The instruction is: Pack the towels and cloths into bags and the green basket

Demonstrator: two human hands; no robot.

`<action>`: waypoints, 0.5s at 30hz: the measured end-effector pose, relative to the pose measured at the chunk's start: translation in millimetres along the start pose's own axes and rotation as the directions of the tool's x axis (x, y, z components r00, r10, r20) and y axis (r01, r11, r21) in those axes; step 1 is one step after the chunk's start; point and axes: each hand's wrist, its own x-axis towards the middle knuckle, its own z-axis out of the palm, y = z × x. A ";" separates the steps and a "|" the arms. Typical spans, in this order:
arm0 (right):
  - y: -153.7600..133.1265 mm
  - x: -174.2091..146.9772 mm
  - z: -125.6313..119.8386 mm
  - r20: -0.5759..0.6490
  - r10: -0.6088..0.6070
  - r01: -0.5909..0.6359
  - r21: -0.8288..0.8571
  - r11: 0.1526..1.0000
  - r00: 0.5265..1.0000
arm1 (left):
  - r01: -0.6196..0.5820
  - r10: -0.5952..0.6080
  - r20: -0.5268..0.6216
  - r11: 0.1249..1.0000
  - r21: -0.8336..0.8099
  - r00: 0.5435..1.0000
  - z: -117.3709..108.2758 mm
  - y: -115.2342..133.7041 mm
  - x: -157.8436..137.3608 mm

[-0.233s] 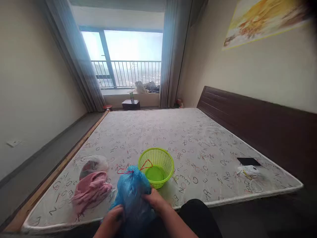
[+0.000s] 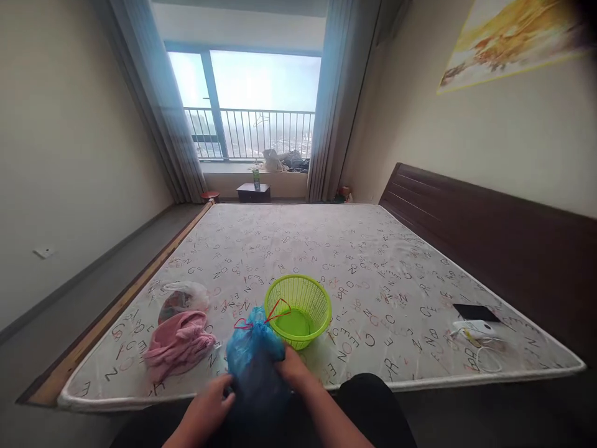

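A blue plastic bag [image 2: 257,373] with red drawstrings [image 2: 280,309] gathered at its top is in front of me at the mattress edge. Its contents do not show. My right hand [image 2: 296,372] grips the bag's right side, with its fingertips hidden behind the plastic. Beside the bag's left side is my left hand [image 2: 212,401], thumb and fingers apart, its fingertips at or very near the plastic. A green plastic basket [image 2: 298,311] stands on the mattress just beyond the bag, and one drawstring loop overlaps its rim in view.
The letter-patterned mattress [image 2: 373,249] spreads out ahead. On its left lie a pink cloth [image 2: 180,345] and a clear plastic bag [image 2: 186,295] with something inside. To the right are a black phone-like slab [image 2: 476,312] and a white device with a cable [image 2: 476,330]. A dark headboard [image 2: 466,205] borders the right.
My left hand's thumb and fingers are more clearly apart beside the blue bag. My right hand keeps its hold. The whole view has shifted slightly, with the room sliding to the right.
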 end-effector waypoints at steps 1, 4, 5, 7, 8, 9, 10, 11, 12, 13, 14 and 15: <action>1.3 0.6 -0.4 0.012 -0.019 0.020 -0.010 1.000 1.000 | 0.005 -0.006 -0.093 1.000 -0.018 0.996 -6.0 1.0 1.9; 1.1 -1.7 -3.6 0.130 -0.086 0.095 -0.060 0.994 0.988 | -0.017 -0.024 -0.385 0.995 -0.102 0.923 -22.2 0.2 9.0; -0.7 -3.9 -5.3 0.180 -0.105 0.123 -0.092 0.988 0.978 | -0.050 -0.006 -0.455 0.993 -0.110 0.890 -25.7 -0.9 11.2; -6.0 -9.4 -8.8 0.272 -0.113 0.161 -0.162 0.974 0.956 | -0.137 0.079 -0.534 0.988 -0.070 0.842 -29.2 -2.9 15.1; -8.7 -12.1 -10.3 0.305 -0.108 0.171 -0.189 0.967 0.946 | -0.182 0.135 -0.537 0.983 -0.035 0.833 -29.2 -3.5 16.8; -10.9 -14.3 -11.4 0.329 -0.104 0.179 -0.207 0.962 0.939 | -0.219 0.185 -0.510 0.976 -0.007 0.840 -28.1 -3.8 18.1; -12.1 -15.9 -11.9 0.340 -0.106 0.186 -0.213 0.959 0.934 | -0.242 0.217 -0.452 0.970 0.003 0.865 -26.2 -3.7 19.1; -12.3 -16.5 -11.8 0.339 -0.110 0.189 -0.211 0.959 0.934 | -0.248 0.227 -0.365 0.969 -0.010 0.903 -23.5 -3.2 19.7; -11.3 -16.2 -11.2 0.326 -0.111 0.184 -0.201 0.962 0.939 | -0.238 0.220 -0.260 0.970 -0.041 0.940 -20.5 -2.3 20.0; -9.4 -14.8 -10.3 0.306 -0.106 0.168 -0.184 0.968 0.946 | -0.213 0.199 -0.153 0.974 -0.078 0.968 -17.4 -0.9 20.0; -7.0 -12.7 -9.5 0.280 -0.094 0.143 -0.162 0.976 0.956 | -0.181 0.175 -0.059 0.978 -0.109 0.983 -14.5 0.8 19.9; -4.7 -10.0 -8.9 0.248 -0.072 0.109 -0.140 0.984 0.966 | -0.154 0.157 0.015 0.979 -0.131 0.987 -12.1 2.8 19.7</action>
